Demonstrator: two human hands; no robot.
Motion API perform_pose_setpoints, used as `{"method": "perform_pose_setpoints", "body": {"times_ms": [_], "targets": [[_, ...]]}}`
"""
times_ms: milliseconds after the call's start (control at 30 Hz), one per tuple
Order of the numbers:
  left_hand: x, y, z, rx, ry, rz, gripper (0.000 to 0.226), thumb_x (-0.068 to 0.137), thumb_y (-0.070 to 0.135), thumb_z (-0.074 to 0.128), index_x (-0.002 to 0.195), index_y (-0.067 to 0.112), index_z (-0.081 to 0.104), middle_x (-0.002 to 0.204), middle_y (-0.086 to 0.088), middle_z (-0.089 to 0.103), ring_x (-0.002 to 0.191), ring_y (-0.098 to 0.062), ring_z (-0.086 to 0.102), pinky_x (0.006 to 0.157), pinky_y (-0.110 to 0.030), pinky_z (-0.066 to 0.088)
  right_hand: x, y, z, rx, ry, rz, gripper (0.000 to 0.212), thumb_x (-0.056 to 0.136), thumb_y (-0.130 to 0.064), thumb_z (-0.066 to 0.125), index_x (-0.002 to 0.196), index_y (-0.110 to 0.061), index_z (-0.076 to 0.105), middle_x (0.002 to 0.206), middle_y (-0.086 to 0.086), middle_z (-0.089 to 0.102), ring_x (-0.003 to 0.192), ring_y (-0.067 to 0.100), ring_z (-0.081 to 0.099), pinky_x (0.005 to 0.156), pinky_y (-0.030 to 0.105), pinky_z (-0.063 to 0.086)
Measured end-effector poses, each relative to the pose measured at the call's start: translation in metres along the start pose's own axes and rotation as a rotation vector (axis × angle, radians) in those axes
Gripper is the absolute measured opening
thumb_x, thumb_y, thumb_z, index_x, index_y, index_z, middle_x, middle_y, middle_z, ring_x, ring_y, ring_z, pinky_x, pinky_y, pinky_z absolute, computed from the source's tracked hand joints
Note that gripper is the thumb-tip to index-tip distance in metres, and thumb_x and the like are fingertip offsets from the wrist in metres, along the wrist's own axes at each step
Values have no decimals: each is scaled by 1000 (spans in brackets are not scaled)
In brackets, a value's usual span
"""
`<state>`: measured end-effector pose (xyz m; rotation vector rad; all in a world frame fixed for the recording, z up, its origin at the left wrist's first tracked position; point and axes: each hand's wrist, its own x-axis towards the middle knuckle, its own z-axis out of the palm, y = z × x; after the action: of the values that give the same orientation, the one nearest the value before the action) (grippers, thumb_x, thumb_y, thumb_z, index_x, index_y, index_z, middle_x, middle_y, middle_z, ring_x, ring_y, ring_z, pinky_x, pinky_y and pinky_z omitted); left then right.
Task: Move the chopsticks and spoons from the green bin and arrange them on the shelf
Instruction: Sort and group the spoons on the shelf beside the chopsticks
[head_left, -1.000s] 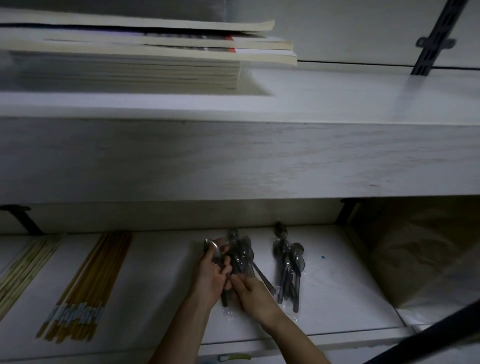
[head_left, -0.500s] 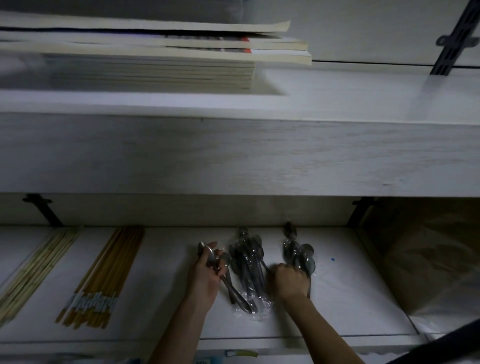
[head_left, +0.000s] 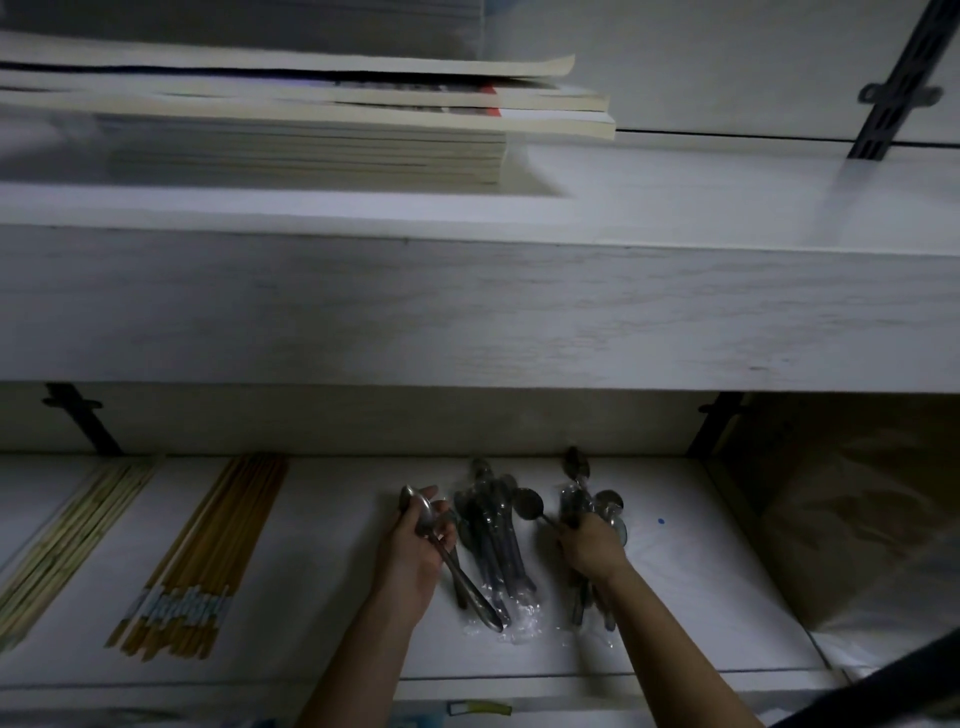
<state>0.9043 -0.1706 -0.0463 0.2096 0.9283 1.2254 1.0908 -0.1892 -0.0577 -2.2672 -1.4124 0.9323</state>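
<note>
Shelf (head_left: 322, 571): left hand's (head_left: 415, 558) fingers (head_left: 442, 526) wrap loose spoons (head_left: 480, 600); right hand (head_left: 589, 545) grips wrapped bundle (head_left: 574, 499).

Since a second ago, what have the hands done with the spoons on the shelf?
The right hand left the middle spoon bundle, moved right and now grips the right spoon bundle. The left hand drew slightly left, still holding its loose spoon. The middle bundle, the orange chopsticks and the pale chopsticks stayed put.

No legible text anywhere. Blue-white print on chopstick bands (head_left: 182, 608), near left, blurred. Markings on book stack (head_left: 363, 111), far left, unreadable.
</note>
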Motion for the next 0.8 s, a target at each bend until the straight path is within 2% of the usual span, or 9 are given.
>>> {"method": "perform_pose_setpoints", "body": {"times_ms": [100,200,267,400,433,500,567,667,800], "targets": [[3,-3,2,2,3,-19,26,99,15,36,83,7,55,81,-12,54,72,-18,53,60,-24,51,-8,3,2,225,85,14,24,98,-19,39,85,-9,57,70,0,52,65,14,48,74,35,44],[3,-5,5,-26,-22,-35,27,99,13,34,85,2,53,87,-18,56,81,-26,56,84,-34,47,-28,-4,5,396,188,-12,21,97,-19,40,88,-9,56,69,0,52,64,14,49,73,37,46],[1,-6,7,-40,-43,-52,27,100,13,32,87,0,52,92,-22,56,86,-31,56,98,-41,40,-46,-14,7,537,126,-45,18,97,-17,40,87,-15,55,74,0,54,69,13,51,73,34,47],[1,-9,9,-90,-48,-81,28,99,14,34,110,-3,53,113,-22,54,108,-33,52,95,-39,38,-70,-34,20,553,-55,-121,18,95,-18,44,85,-21,57,77,-4,58,71,10,53,70,26,44],[0,-8,10,-127,-46,-92,28,99,14,35,110,-4,54,114,-21,55,105,-32,54,92,-39,41,-73,-38,24,530,-55,-126,19,95,-19,45,81,-23,57,75,-4,58,71,10,53,72,28,44],[-3,-5,13,-190,-40,-100,27,98,12,34,91,-4,55,101,-21,57,89,-30,56,79,-38,52,-74,-41,30,507,-52,-123,22,94,-20,46,75,-25,56,72,-5,57,70,11,53,73,29,44],[-3,-3,13,-216,-27,-100,29,97,7,31,82,-2,54,87,-21,56,82,-28,55,71,-38,51,-75,-43,33,490,-51,-132,26,93,-19,46,70,-27,55,70,-7,56,67,9,52,70,28,43],[-3,-1,10,-206,-16,-99,29,93,7,28,83,-2,54,78,-22,61,82,-30,55,72,-36,45,-74,-44,37,433,-40,-168,24,92,-19,48,71,-28,55,68,-9,56,64,6,50,68,25,41],[-7,-1,7,-158,-52,-83,23,96,7,32,90,2,53,84,-17,56,80,-25,55,72,-31,46,-70,-46,44,325,-31,-241,17,92,-22,48,77,-25,57,66,-12,54,61,1,48,59,17,37]]}}
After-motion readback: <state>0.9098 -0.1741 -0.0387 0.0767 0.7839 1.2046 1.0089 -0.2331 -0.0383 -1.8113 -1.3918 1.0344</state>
